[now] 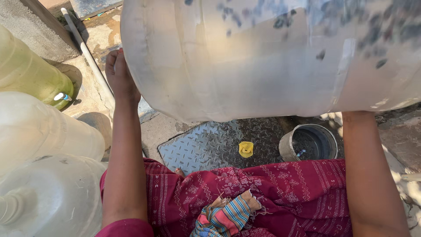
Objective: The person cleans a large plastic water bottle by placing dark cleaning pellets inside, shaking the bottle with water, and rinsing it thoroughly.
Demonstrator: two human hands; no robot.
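A large white jug (272,57) lies crosswise above a metal plate (210,145), left hand (117,72) gripping its end, right hand hidden behind it.

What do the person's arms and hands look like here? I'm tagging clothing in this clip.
Both forearms are bare, with no gloves, watch or bangles in view. A dark red sleeve edge shows at the left arm. The left hand is bare, with no rings visible. The right hand is hidden behind the big translucent jug.
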